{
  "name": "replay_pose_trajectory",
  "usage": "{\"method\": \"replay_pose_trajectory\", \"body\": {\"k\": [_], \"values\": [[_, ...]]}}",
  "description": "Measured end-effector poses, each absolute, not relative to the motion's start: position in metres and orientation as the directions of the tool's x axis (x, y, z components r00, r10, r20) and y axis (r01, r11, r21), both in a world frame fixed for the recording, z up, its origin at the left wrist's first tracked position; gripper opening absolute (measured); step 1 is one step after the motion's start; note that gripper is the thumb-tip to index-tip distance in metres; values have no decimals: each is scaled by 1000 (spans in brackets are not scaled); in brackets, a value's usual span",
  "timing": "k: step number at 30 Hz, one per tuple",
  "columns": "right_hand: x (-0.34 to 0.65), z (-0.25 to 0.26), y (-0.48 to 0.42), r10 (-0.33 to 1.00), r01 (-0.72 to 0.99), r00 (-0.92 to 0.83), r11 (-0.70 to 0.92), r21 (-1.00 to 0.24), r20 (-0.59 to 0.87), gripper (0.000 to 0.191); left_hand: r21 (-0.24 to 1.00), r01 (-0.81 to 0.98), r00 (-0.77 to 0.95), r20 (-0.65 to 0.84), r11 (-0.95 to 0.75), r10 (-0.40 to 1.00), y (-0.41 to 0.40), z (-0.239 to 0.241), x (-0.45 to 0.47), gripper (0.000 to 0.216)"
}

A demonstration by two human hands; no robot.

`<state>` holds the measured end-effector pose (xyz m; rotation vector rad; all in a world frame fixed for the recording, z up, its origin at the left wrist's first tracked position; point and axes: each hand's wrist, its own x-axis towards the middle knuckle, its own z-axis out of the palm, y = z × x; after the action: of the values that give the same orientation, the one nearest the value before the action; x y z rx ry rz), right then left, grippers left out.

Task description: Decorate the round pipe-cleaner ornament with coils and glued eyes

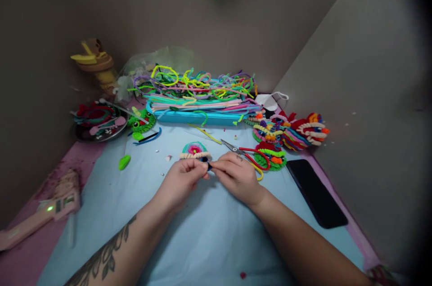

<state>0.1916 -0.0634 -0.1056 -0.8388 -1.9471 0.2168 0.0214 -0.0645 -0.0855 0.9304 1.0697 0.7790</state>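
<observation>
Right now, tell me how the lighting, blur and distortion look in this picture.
Head view: dim, soft light, with the mat the brightest area; dark vignette at the right edge and corner; wide-angle bending of the walls; left hand and right hand slightly soft; glue gun blurred at the left edge; no glare.

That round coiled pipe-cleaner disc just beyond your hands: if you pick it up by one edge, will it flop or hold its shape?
The coiled disc looks fuzzy and thin, so it is probably very light and not slippery. Its rings look tightly wound, so it should mostly hold flat, perhaps sagging slightly. Lying flat on the blue mat, it seems unlikely to roll.
</observation>
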Motion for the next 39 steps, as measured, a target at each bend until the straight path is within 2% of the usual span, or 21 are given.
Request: {"method": "replay_pose_trajectory", "body": {"k": [7,13,17,23,29,32,35,39], "values": [[191,-106,-64,702,422,-277,702,-573,656,20,916,-60,250,-371,397,894,-64,-89,23,34],[189,-109,-65,701,469,-221,686,-557,678,10,898,-94,234,-399,429,887,-65,-87,25,29],[190,-107,-66,692,477,-225,692,-542,686,12,911,-69,238,-380,406,894,-65,-88,22,29],[190,-108,-66,624,512,-316,747,-425,715,18,920,-57,214,-367,387,905,-64,-93,21,29],[187,-110,-66,632,502,-250,733,-459,734,23,962,-14,214,-263,272,941,-62,-88,19,30],[191,-111,-66,650,506,-223,714,-484,726,29,982,89,171,-180,167,969,-55,-76,6,27],[194,-111,-65,665,525,-191,691,-497,722,28,949,310,93,-94,61,991,-45,-63,-15,23],[190,-115,-65,672,505,-251,704,-498,696,24,835,549,207,-166,26,964,-37,-62,-31,27]]}}
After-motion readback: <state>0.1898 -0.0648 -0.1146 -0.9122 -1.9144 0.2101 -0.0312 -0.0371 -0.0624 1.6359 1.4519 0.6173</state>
